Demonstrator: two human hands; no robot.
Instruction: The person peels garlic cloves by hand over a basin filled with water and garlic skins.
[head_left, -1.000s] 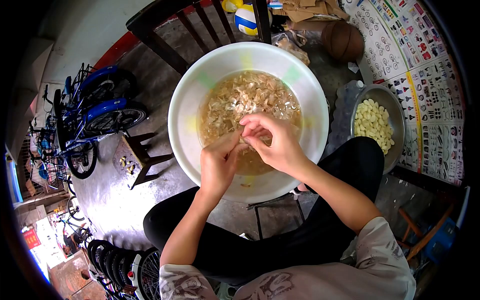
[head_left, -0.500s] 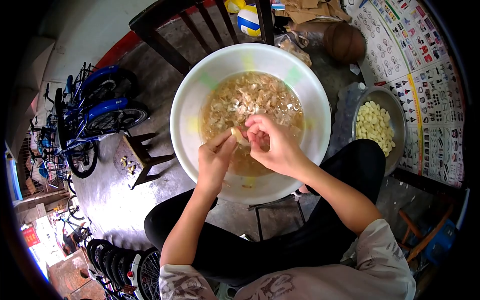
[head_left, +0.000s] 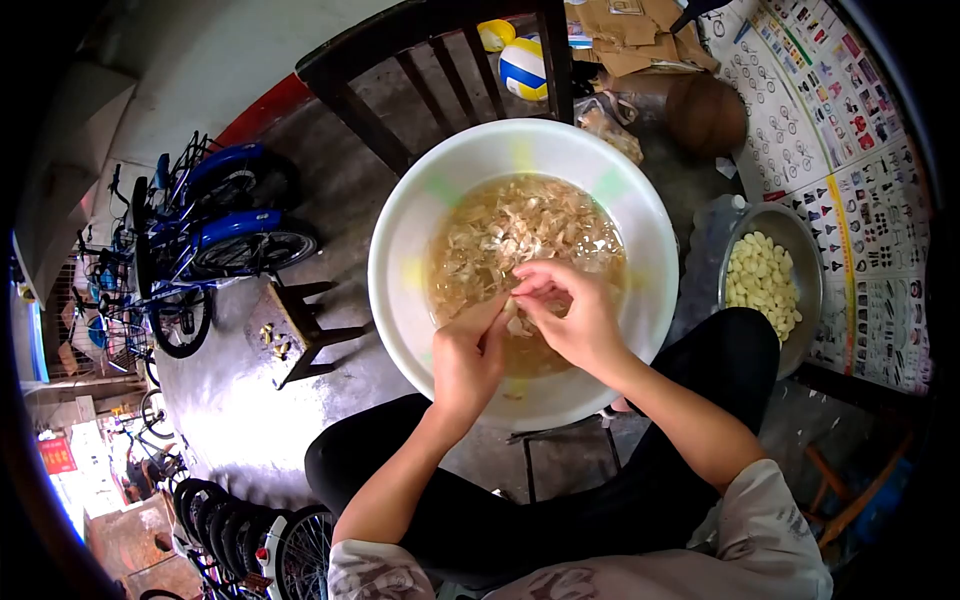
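A large white basin (head_left: 400, 280) stands before me, holding cloudy water with many papery garlic skins (head_left: 530, 225) afloat. Above the water, both hands meet at a small pale garlic clove (head_left: 511, 306), mostly covered by the fingertips. My left hand (head_left: 468, 358) is closed in a pinch on the clove. My right hand (head_left: 575, 312) has its thumb and fingers pinched at the same clove, against the left fingertips. To the right, a metal bowl (head_left: 812, 275) contains many peeled garlic cloves (head_left: 762, 282).
A dark wooden chair (head_left: 420, 75) stands behind the basin. On the left are a small stool (head_left: 300, 330) with small bits on it and blue bicycles (head_left: 235, 235). A volleyball (head_left: 524, 68), a basketball (head_left: 706, 113) and cardboard (head_left: 635, 40) lie at the back.
My hands have come closer together, and the fingertips now cover more of the clove. The whole view has shifted, so the basin appears lower and further right.
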